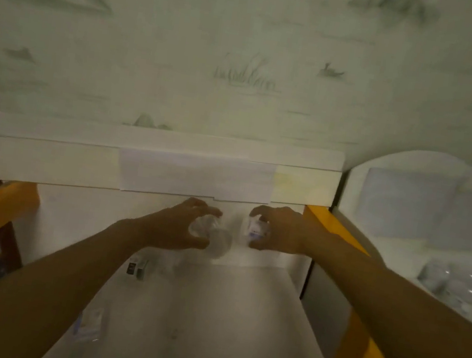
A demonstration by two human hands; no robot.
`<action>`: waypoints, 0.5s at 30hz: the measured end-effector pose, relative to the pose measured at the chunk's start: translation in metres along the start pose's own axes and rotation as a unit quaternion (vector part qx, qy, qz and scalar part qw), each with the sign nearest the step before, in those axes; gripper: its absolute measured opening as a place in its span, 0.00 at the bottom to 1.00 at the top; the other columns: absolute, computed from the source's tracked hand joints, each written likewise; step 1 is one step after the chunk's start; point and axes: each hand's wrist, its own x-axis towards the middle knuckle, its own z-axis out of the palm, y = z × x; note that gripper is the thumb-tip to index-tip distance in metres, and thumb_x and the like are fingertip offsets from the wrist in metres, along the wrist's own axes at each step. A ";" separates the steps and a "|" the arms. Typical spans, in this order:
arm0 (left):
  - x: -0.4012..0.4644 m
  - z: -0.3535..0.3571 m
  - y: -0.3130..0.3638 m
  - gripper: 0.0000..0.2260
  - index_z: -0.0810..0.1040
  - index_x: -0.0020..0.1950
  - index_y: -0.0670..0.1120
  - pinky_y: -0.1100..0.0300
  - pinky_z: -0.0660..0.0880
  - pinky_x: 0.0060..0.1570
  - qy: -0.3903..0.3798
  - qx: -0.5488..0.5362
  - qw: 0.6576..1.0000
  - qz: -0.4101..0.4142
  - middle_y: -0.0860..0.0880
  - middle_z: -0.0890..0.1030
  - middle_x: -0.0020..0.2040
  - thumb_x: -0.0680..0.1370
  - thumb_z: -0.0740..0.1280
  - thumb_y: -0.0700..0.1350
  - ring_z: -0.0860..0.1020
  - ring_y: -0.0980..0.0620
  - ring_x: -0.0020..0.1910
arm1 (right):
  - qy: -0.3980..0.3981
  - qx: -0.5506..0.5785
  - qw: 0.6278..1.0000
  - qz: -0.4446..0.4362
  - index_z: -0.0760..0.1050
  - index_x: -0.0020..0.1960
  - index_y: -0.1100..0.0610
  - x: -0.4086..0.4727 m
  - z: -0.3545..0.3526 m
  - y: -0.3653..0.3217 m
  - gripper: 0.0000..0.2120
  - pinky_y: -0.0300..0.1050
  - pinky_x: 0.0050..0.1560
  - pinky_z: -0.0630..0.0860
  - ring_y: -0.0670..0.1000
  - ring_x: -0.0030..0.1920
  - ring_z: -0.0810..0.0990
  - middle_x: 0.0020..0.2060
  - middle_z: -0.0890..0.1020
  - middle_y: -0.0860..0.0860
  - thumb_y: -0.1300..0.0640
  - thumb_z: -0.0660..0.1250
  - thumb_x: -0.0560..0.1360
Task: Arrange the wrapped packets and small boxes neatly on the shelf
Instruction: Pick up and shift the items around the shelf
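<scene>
White shelf [208, 312] between yellow rails, both hands at its back wall — left hand [178, 228] curled round a clear wrapped packet [214, 237], right hand [279, 231] gripping another [256, 231] — small box [137, 268] and front packet [90, 325] seemingly unsorted.

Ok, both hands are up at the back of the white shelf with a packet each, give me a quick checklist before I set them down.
1. Left hand grips its clear wrapped packet: ok.
2. Right hand grips its white packet with blue print: ok.
3. The two packets are apart, not touching: ok.
4. Bare white shelf board below both hands to land on: ok.
5. Small dark-and-white box sits left of the drop spot, out of the way: ok.
6. Clear packet near the front left edge lying straight: cannot tell, too blurred.
</scene>
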 end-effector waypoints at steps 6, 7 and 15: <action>0.062 0.001 0.083 0.29 0.65 0.71 0.56 0.54 0.69 0.67 0.018 -0.037 0.995 0.090 0.54 0.67 0.71 0.72 0.70 0.58 0.68 0.57 0.64 | 0.050 -0.015 0.997 0.051 0.67 0.70 0.49 -0.047 -0.047 0.067 0.30 0.45 0.57 0.74 0.53 0.59 0.77 0.63 0.77 0.51 0.42 0.71 0.71; 0.071 0.002 0.098 0.29 0.65 0.72 0.54 0.55 0.69 0.67 0.019 -0.044 0.994 0.102 0.53 0.67 0.71 0.73 0.70 0.57 0.68 0.57 0.65 | 0.056 -0.023 0.996 0.058 0.67 0.70 0.49 -0.055 -0.053 0.079 0.30 0.45 0.57 0.74 0.53 0.59 0.77 0.63 0.77 0.51 0.42 0.71 0.71; 0.142 0.020 0.208 0.31 0.66 0.71 0.54 0.56 0.69 0.65 0.012 -0.040 0.986 0.164 0.54 0.70 0.67 0.71 0.72 0.56 0.70 0.55 0.64 | 0.090 -0.003 0.990 0.113 0.68 0.68 0.48 -0.119 -0.097 0.185 0.29 0.50 0.61 0.74 0.53 0.60 0.76 0.64 0.76 0.50 0.42 0.71 0.71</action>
